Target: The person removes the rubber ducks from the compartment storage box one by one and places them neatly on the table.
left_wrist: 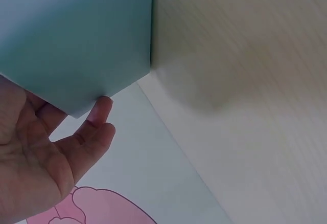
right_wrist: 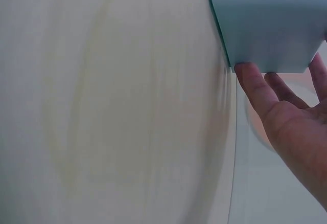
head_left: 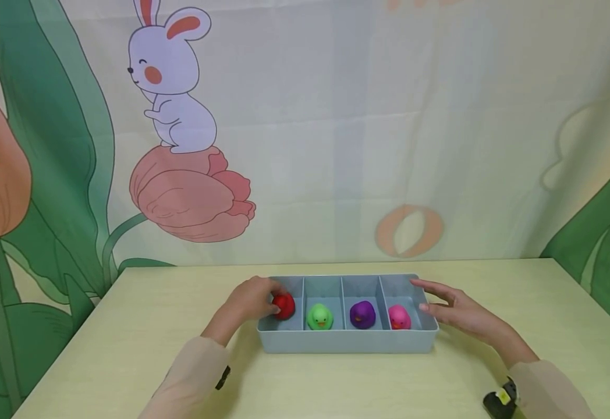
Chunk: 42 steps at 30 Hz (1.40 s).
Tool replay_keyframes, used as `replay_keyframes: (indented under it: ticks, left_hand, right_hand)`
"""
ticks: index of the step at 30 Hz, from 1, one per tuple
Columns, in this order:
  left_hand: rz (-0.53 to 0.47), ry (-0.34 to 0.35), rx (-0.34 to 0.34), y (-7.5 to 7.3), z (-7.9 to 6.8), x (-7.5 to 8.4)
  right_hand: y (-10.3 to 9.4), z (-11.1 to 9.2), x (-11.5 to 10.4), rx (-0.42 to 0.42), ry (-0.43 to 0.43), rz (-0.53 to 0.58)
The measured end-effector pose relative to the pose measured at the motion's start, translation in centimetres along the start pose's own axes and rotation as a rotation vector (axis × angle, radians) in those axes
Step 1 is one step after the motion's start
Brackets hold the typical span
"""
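A grey-blue divided box [head_left: 347, 342] sits on the table. In its leftmost compartment is a red rubber duck [head_left: 285, 307], pinched between the thumb and fingers of my left hand [head_left: 252, 299], which reaches over the left end wall. Green [head_left: 320, 317], purple [head_left: 362, 315] and pink [head_left: 400, 318] rubber ducks each sit in a compartment of their own to the right. At the box's right end my right hand [head_left: 457, 308] has its fingers extended, their tips at the rim and end wall. The left wrist view shows the left hand's other fingers [left_wrist: 94, 142] outside the wall; the ducks are hidden there.
A pale wooden table [head_left: 347, 384] lies under the box. Behind its far edge hangs a printed curtain [head_left: 305, 116] with a rabbit and flowers. Dark wrist devices [head_left: 501, 400] are strapped at both sleeves.
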<state>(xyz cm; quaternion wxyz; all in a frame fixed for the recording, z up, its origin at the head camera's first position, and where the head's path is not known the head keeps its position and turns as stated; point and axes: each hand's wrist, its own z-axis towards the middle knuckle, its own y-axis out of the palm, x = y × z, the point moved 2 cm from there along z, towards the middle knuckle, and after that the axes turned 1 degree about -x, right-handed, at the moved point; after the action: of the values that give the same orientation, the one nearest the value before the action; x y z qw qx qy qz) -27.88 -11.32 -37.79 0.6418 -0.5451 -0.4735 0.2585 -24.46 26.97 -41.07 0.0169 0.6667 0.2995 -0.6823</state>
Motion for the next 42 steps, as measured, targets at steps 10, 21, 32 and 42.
replay_keyframes:
  ticks: [10,21,32,42]
  left_hand:
    - [-0.122,0.014,0.062,-1.4,-1.6,0.2]
    - [-0.331,0.070,0.175,-2.6,-3.1,-0.7]
    - [-0.549,0.013,0.272,-3.7,-4.3,-1.7]
    - [-0.570,-0.043,0.347,-3.1,-4.9,-3.7]
  right_hand:
    - [0.0,0.1,0.1,-0.002,0.016,0.026]
    - [0.0,0.1,0.1,-0.007,0.015,0.031]
    - [0.1,0.1,0.2,-0.008,0.022,0.047]
    - [0.1,0.1,0.3,-0.008,0.021,0.053]
